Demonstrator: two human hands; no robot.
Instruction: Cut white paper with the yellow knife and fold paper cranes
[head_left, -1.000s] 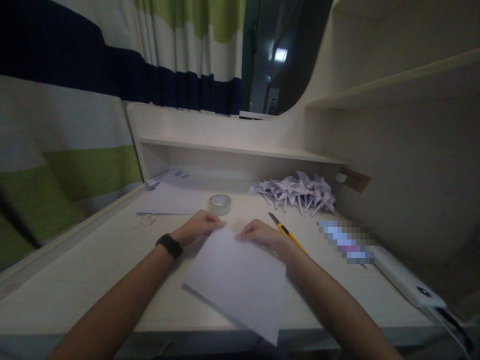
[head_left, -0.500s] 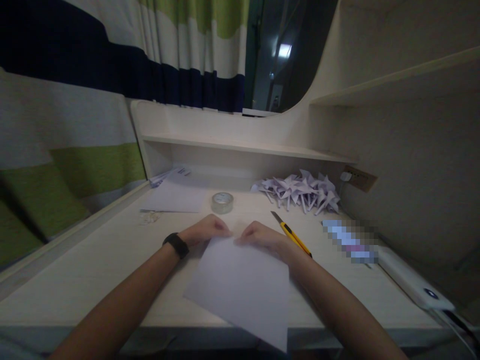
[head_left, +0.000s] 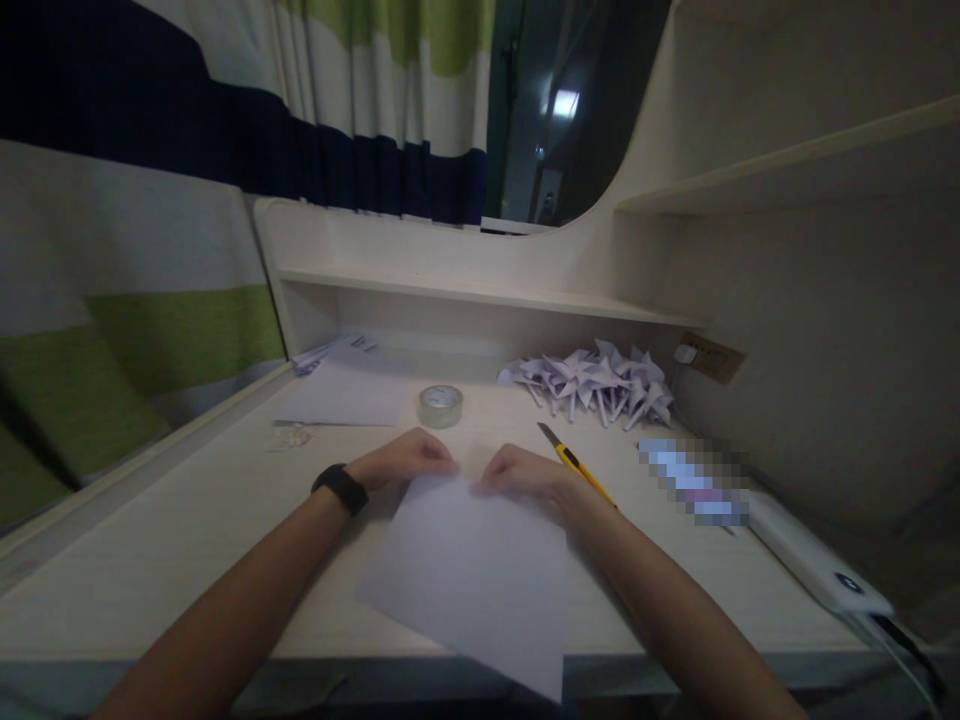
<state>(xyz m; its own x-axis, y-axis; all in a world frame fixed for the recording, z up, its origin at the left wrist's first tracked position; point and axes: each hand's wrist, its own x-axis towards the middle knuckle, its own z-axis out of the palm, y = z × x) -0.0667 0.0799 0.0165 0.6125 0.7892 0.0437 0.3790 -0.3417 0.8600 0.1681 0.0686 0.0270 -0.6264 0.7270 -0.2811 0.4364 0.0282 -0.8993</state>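
White paper sheet (head_left: pixel 469 575) flat, overhanging desk (head_left: pixel 187 540) front edge | left hand (head_left: pixel 401 460), right hand (head_left: pixel 525 475) pinch its far edge | no crease visible, folding barely begun | finished paper pinwheels (head_left: pixel 592 385) back-right corner.

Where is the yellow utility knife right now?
The yellow utility knife lies on the desk just beyond the right hand, before the paper pinwheels.

Bare forearms, black wristband (head_left: pixel 341 488) on left
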